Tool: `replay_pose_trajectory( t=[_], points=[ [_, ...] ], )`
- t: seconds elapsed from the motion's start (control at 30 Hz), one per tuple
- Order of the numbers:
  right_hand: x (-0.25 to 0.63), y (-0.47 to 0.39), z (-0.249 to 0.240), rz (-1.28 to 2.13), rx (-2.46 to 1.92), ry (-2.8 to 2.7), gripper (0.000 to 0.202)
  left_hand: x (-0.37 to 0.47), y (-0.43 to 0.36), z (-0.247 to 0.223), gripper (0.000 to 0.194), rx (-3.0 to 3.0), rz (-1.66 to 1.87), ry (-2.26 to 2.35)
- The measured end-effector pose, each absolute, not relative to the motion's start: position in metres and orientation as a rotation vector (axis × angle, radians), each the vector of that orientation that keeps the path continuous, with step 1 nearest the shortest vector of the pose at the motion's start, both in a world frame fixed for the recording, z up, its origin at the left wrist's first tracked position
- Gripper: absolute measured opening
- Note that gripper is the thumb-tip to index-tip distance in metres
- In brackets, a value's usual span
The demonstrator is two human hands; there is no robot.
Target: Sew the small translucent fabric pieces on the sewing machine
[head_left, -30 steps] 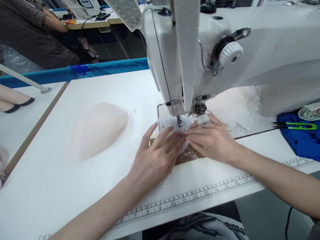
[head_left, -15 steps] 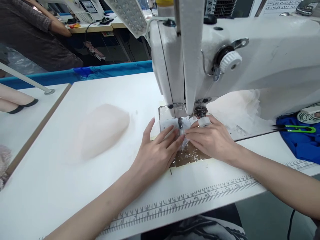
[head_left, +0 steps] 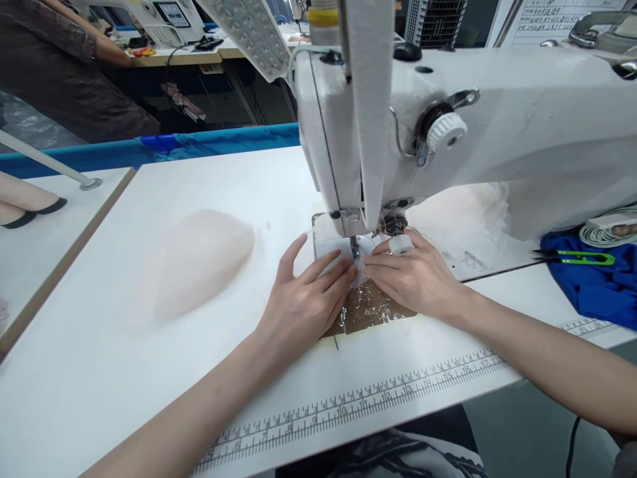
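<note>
– What does the fabric (head_left: pixel 360 277) look like?
– It's 1 small, sheer, whitish piece, partly covered, so I can't make out its full outline.
– And how does it lie?
– Low over the brown, shiny patch at the sewing machine (head_left: pixel 507 113), its visible part just in front of the presser foot (head_left: pixel 355 248).
– The machine itself?
– White and upright, its arm running sideways above the worktop, with 1 ridged white dial on the front.

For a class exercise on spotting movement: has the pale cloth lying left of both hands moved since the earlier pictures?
No; the pale cloth keeps its place beside the brown strip.
</note>
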State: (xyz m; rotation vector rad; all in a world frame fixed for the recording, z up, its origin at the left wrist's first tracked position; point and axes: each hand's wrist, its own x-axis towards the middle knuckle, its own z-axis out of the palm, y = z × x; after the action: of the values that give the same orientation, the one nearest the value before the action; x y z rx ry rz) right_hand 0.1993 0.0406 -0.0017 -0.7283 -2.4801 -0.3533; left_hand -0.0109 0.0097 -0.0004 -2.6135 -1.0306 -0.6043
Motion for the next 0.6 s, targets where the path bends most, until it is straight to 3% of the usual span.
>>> replay_pose_trajectory(
  t=[0.6],
  points=[
    [0.1976,0.0446,-0.0026,-0.365,-0.77,-2.5,0.025,-0.0096,0.0137,-0.0022,0.027,-2.601,-0.63,-1.054]
  ],
)
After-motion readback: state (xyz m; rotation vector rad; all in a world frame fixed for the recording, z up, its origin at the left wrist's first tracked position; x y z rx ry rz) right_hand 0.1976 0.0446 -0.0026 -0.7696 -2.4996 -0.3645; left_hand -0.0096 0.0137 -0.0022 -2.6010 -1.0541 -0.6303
